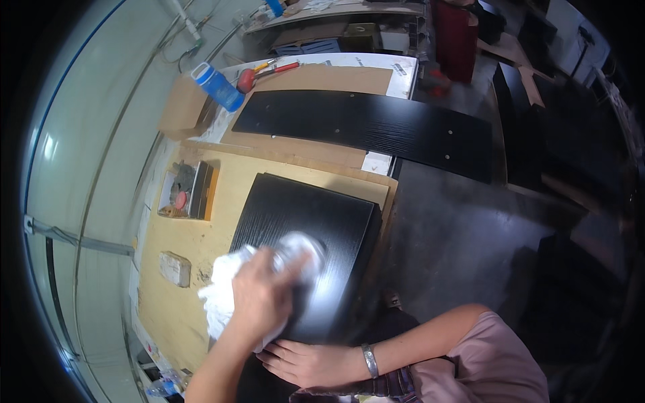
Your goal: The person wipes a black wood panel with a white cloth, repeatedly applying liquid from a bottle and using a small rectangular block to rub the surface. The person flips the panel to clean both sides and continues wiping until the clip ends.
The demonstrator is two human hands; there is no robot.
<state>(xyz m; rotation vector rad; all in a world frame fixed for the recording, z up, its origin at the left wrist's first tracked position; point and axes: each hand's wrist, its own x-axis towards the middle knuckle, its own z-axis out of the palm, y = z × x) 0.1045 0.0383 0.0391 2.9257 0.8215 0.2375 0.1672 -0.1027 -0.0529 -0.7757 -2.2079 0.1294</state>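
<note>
A black wood-grained panel [302, 201] lies on the yellowish worktable in front of me, its edge suggesting more than one board stacked. My left hand [259, 295] presses a bunched white cloth [222, 285] against the panel's face; hand and cloth are blurred by motion. At the panel's near edge rests my right hand [309, 363], fingers stretched out and pointing left, with a bracelet [369, 361] at the wrist. Its fingertips lie just below the cloth.
A long black board [363, 124] with small round fittings lies across the table's far part, overhanging on the right. Left stand a blue bottle [218, 87], a red-handled tool [275, 70], an open box [181, 191] of small items and a pale block [175, 269]. More dark panels [521, 134] are at right.
</note>
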